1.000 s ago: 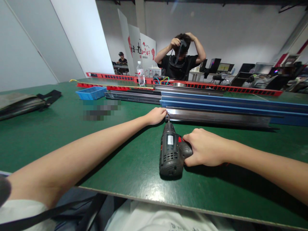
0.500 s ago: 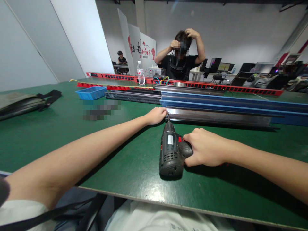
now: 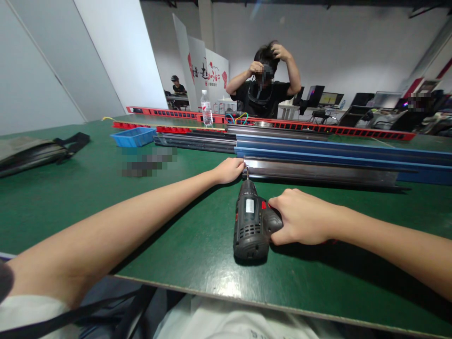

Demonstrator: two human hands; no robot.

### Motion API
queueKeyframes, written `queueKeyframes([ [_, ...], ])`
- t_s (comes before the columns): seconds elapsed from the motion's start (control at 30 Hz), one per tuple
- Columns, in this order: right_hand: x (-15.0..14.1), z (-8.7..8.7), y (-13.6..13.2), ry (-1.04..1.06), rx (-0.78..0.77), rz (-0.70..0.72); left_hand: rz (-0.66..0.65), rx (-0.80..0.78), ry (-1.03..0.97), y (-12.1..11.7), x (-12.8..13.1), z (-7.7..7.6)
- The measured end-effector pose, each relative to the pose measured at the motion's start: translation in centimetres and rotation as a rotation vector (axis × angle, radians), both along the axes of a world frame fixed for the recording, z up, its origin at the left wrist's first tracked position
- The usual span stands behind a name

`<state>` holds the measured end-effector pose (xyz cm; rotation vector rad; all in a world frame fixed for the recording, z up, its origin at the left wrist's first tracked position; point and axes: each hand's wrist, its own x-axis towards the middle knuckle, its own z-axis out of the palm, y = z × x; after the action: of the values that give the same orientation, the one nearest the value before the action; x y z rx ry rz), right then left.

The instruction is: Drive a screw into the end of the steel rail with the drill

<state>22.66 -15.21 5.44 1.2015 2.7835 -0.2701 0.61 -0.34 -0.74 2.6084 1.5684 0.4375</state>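
The right hand (image 3: 300,216) grips a black drill (image 3: 250,226), its bit at the metal profile (image 3: 318,172)'s end, where the left hand (image 3: 230,170) presses, fingers curled; blue profiles (image 3: 339,153) lie just beyond.

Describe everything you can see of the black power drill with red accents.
The black power drill with red accents looks plastic-bodied, with vent slots at its rear, a pale label on top and a dark ringed chuck. It lies sideways, its handle pointing right into the right hand. Its slim bit points away, reaching the near left end of the dark, glossy long profile, beside the left hand. Whether it is spinning, I cannot tell.
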Motion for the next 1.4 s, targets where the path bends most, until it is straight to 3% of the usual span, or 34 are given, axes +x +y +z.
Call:
queueKeyframes([
  [1.4, -0.01, -0.08, 0.09, 0.014, -0.001, 0.003, 0.003, -0.018, 0.002, -0.27, 0.23, 0.21],
])
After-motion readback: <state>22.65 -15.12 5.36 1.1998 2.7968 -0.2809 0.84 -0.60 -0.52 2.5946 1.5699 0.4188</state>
